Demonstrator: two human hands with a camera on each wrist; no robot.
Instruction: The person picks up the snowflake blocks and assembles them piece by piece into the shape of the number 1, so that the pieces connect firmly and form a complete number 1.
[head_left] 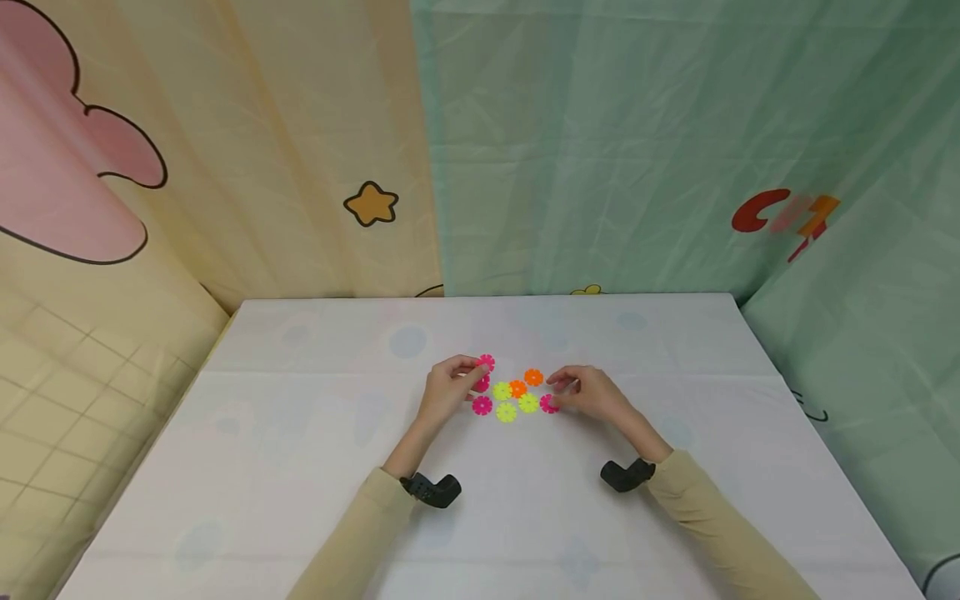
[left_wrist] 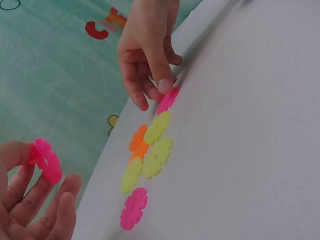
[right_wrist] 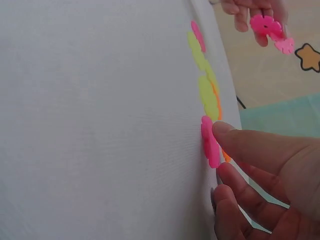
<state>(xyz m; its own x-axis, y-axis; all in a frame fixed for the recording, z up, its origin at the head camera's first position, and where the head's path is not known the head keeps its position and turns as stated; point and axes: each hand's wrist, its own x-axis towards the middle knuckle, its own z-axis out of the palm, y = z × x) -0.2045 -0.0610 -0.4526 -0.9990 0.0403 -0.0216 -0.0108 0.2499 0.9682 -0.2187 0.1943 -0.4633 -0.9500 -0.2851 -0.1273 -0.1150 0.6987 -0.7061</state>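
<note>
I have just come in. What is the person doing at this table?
A person's left hand holds two pink flower-shaped discs, apparently joined, above a white tabletop. The right hand touches, or almost touches, a third pink disc. A fourth pink disc, two orange discs and three yellow discs lie on the tabletop nearby.

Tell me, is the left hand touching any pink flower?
Touching. The left wrist view shows it plainly: the left hand pinches a pink flower by its edge.

High head view facing forward and down over white cloth-covered bench (head_left: 525,508), close tilted wrist views facing inward, all sharing pink, yellow and orange flower-shaped plastic discs (head_left: 528,403)
</note>
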